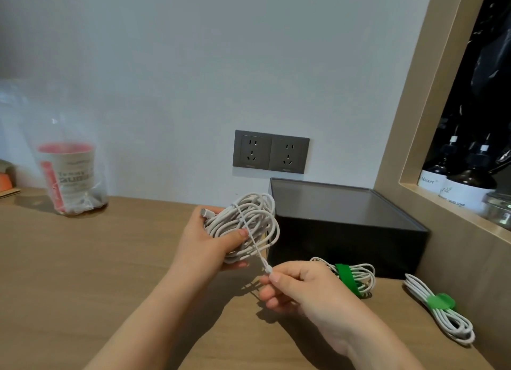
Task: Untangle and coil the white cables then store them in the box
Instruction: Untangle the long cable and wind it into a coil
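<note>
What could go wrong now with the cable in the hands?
1. The left hand grips the coil, which has no strap: loops may slip and tangle again.
2. The right hand pinches the plug end, drawn across the coil: a hard pull could tighten a knot.

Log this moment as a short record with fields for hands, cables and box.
left hand: grips the loose bundle of white cable above the wooden table
right hand: pinches that bundle's plug end
coiled: left green-strapped white coil and right green-strapped white coil, both lying on the table
box: black rectangular box, behind the two coils
</note>
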